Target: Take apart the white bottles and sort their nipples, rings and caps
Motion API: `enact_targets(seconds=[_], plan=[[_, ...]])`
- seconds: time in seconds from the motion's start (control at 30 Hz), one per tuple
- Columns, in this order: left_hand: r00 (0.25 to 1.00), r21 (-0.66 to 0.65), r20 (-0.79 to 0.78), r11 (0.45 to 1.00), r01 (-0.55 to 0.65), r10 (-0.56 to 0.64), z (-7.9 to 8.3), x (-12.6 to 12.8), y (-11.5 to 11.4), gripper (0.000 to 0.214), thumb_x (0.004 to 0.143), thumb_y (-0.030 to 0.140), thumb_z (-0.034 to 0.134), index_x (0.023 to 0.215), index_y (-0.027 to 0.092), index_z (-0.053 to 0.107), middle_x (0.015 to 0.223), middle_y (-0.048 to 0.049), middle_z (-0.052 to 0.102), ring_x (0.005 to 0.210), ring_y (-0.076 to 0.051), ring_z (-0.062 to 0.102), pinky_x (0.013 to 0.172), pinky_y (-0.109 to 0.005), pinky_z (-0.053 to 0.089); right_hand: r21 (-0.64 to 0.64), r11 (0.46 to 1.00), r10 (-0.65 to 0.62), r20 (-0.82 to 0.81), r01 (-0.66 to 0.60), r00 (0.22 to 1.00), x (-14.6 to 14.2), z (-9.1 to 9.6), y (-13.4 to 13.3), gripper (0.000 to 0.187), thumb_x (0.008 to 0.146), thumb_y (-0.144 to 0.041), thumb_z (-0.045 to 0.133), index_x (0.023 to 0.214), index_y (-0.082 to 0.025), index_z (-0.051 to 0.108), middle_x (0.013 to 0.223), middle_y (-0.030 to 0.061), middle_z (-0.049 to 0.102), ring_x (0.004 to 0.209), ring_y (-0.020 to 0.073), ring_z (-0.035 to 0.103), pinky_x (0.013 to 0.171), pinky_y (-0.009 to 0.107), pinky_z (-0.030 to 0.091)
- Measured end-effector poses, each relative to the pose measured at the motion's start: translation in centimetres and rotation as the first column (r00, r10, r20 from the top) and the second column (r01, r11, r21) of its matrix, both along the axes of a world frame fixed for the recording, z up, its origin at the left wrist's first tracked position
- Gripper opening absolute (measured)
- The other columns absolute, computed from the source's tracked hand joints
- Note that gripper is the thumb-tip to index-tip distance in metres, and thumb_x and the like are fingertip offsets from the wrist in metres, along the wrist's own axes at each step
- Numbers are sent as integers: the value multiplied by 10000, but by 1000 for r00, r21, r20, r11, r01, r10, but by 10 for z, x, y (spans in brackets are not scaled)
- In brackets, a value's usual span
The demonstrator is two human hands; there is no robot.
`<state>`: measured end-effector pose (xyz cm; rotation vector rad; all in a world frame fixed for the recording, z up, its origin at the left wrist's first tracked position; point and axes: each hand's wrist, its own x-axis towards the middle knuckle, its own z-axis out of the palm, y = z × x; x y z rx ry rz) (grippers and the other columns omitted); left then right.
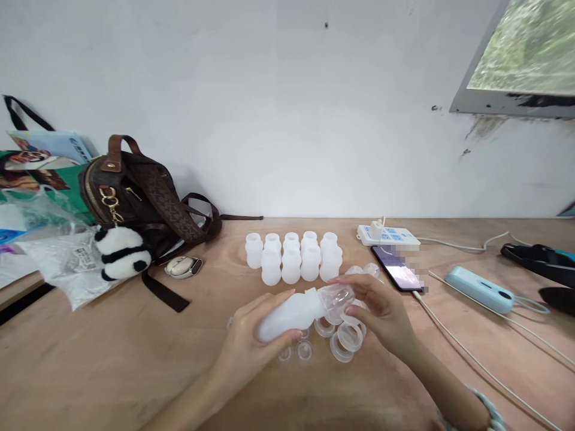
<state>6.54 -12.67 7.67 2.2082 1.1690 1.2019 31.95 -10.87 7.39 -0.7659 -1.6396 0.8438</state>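
Note:
My left hand [249,332] is wrapped round a white translucent baby bottle [290,314], which lies tilted with its top to the right. A clear cap [335,301] covers the bottle's top end, and the fingers of my right hand [381,308] close round that cap. Below the bottle, clear rings [342,350] lie in a loose group on the table. Several small clear nipples [304,350] rest beside them, partly hidden by the bottle and my left hand. Behind my hands, open white bottles [291,265] stand upright in two rows.
More clear caps [371,272] lie behind my right hand. A phone [398,269], a power strip [398,237], a light blue device [480,289] and cables occupy the right side. At left are a brown backpack [135,185], a panda plush [122,254] and a computer mouse [183,267].

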Motion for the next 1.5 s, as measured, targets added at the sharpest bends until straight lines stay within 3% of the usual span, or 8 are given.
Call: enact_targets(seconds=[0.2,0.4,0.5,0.6,0.73,0.83,1.1,1.5], plan=[[998,111,-42,993,40,-36,-2,1,-5,444,817,336,751,1240,245,655,979,-63,763,811,-204,723,688,-266,587,-31,997,69,1,-69,998,-7,-1,-9,276,845,-292,748,1114,-307,686,1177,59,733,1086,244,689,888,389,590],[998,185,-4,981,58,-58,2,-1,-7,446,832,316,736,1260,237,636,1071,-81,762,901,-230,735,761,-288,596,-11,997,75,-26,-76,997,-15,9,-9,269,834,-342,759,1087,-277,695,1157,77,743,1079,253,697,874,394,600],[995,81,45,993,82,-86,10,-2,-4,430,815,295,746,1232,232,658,1096,-68,762,939,-236,729,814,-304,587,10,998,68,19,-68,998,-18,19,-6,267,852,-367,733,1096,-265,691,1153,82,741,1080,253,695,863,390,603],[983,-131,171,987,93,-70,15,-4,6,420,798,431,741,1152,207,709,1072,-74,774,924,-270,730,810,-347,589,50,998,20,42,-22,999,-21,27,-2,314,851,-354,731,1149,-270,675,1115,76,744,1003,233,713,820,367,611],[873,-266,461,963,-37,161,8,-18,34,675,753,696,651,1145,148,700,1159,-130,738,1078,-340,675,870,-390,565,88,981,-171,-6,171,985,-20,25,5,225,883,-304,676,1104,-264,680,971,49,753,796,184,715,699,323,594],[779,-293,572,951,-97,256,0,-37,59,728,776,704,619,1236,140,629,1259,-151,685,1218,-344,594,978,-401,508,60,957,-284,-20,285,959,-14,14,12,132,872,-308,672,980,-236,695,959,60,745,755,184,700,659,316,579],[830,-376,375,886,-272,413,-31,-70,101,649,598,529,804,1079,118,661,1090,-158,737,978,-339,690,830,-428,551,118,919,-382,36,375,924,1,-2,19,98,876,-304,659,925,-223,681,959,65,725,867,215,685,764,363,561],[918,-299,148,901,-314,368,-49,-64,101,367,610,500,757,737,161,690,841,-38,593,724,-217,585,723,-372,516,161,897,-421,33,411,907,8,2,17,72,892,-274,646,846,-223,665,907,54,698,843,207,654,737,353,534]])
